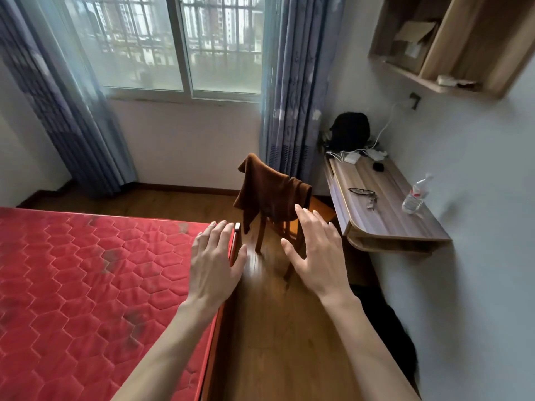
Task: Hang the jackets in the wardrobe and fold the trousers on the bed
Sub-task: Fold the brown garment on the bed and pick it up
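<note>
Wooden chair (278,227): brown garment (269,195) draped over backrest, hanging downward.

No text, brand or number can be read anywhere. The plastic bottle (414,196) on the desk (385,209) at the right has a label with red on it, but it is too blurred to read

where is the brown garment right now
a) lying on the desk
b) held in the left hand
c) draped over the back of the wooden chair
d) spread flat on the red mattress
c: the brown garment hangs over the back of the wooden chair, and both hands are open and hold nothing.
</note>
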